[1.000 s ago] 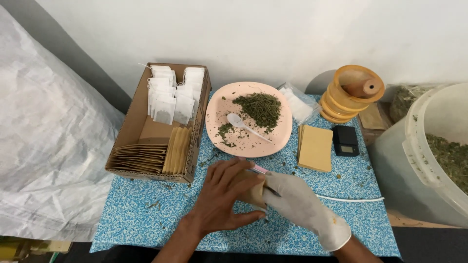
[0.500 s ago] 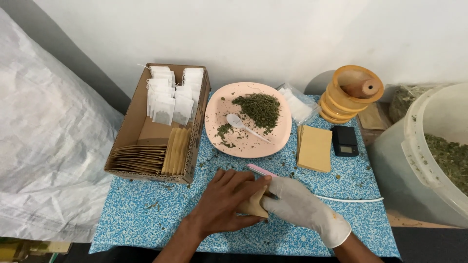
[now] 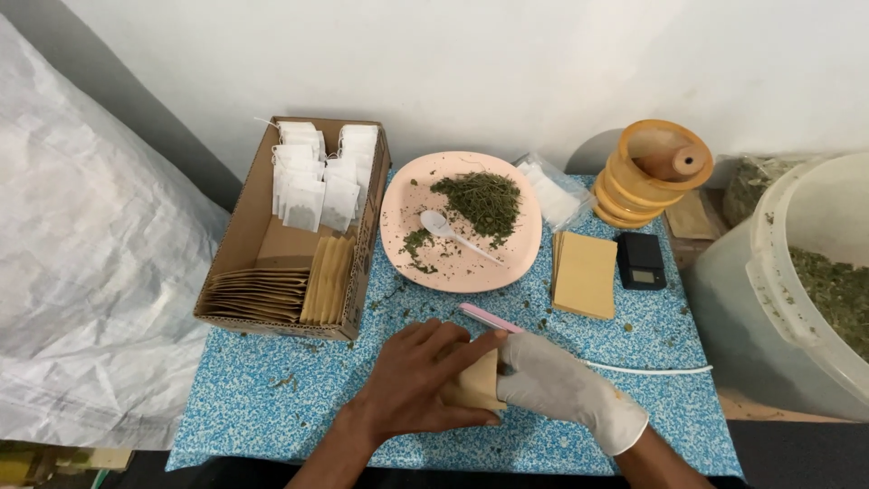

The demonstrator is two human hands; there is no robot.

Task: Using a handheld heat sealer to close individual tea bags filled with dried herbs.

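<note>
Blue-speckled table (image 3: 262, 398) against a white wall: from my remote seat I see both hands meet at six o'clock of the pink plate (image 3: 403, 244). My bare left hand (image 3: 418, 385) lies palm down, fingers spread and curled over a small brown pouch (image 3: 478, 385), thumb stretched along its near edge, forearm coming up from the bottom edge at seven o'clock. My gloved right hand (image 3: 557, 385) comes in from five o'clock, wrist bent inward, fingers folded tight against the pouch's right side; I cannot tell whether anything is pinched inside them. The pouch sits on the table between the two hands, gripped from both sides. A pink strip (image 3: 489, 318) lies just beyond the fingertips at twelve o'clock. On the plate rest dried green herb (image 3: 480, 201) and a white spoon (image 3: 448, 231). At nine o'clock of the plate a cardboard box (image 3: 249, 231) holds white tea bags (image 3: 317, 177) and brown envelopes (image 3: 272, 292). At three o'clock lie a tan stack (image 3: 587, 274), a black scale (image 3: 642, 262), a yellow spool (image 3: 647, 177), and a white tub (image 3: 801, 281) of herb.
</note>
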